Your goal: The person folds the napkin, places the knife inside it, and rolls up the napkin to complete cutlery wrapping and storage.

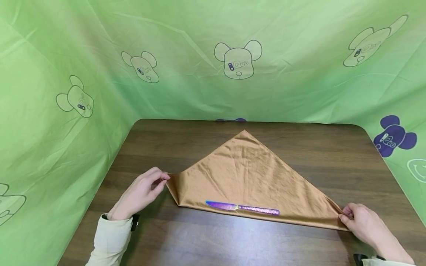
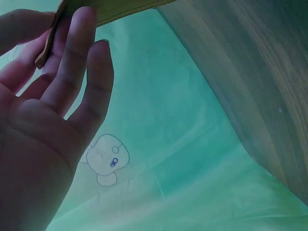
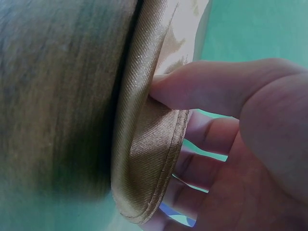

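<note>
A shiny bronze-brown cloth napkin, folded into a triangle, lies with its peak toward the back of the table. Along its long front edge rests an iridescent purple-blue table knife, blade to the left. My left hand pinches the napkin's left corner and holds it raised, so that side folds upward. In the left wrist view the cloth corner sits between thumb and fingers. My right hand pinches the right corner low by the table; the right wrist view shows the thumb on the hemmed corner.
The dark wood-grain table has rounded back corners. A green fabric backdrop printed with cartoon bear heads surrounds it at the back and sides.
</note>
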Tool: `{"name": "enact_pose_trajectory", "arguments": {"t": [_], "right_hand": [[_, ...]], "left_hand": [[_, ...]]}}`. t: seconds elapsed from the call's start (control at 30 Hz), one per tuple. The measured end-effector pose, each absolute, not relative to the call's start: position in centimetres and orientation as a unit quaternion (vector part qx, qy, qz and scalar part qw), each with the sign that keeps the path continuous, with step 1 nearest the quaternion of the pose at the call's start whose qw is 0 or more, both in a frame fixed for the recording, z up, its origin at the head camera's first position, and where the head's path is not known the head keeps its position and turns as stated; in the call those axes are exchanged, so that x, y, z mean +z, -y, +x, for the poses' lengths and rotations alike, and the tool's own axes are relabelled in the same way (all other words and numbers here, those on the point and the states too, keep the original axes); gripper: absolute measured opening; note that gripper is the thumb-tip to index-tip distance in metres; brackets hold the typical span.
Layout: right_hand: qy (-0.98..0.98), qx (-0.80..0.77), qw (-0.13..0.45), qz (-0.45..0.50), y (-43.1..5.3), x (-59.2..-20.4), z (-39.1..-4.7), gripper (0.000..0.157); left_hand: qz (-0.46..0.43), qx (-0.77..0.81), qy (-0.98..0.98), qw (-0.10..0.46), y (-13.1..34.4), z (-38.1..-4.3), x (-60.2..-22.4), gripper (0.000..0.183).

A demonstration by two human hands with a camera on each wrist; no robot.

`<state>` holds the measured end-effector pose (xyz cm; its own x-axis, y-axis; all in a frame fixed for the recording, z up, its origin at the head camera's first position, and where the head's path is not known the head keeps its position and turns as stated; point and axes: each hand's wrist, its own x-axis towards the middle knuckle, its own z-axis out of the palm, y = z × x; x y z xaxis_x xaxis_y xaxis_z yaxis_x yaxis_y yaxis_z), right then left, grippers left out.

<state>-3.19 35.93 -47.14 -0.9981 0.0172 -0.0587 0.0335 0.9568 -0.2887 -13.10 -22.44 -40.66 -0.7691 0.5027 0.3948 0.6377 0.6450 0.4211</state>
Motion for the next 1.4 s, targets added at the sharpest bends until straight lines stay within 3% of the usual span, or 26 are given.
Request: {"name": "enact_pose_trajectory", "arguments": {"t": [0.53,1.4], "right_hand": [[-0.989,-0.143,0.035,0.016,-35.9,-47.0,-3.3,0.010],[-0.988,-0.148,0.037,0.019,-36.0,-46.9,-3.1,0.010]], "left_hand": [[-0.338,-0.279,0.893,0.103,20.5,-13.5,-40.7,0.025],[-0.410,-0.305,0.844,0.163,18.2,-13.8,-41.1,0.026]]}}
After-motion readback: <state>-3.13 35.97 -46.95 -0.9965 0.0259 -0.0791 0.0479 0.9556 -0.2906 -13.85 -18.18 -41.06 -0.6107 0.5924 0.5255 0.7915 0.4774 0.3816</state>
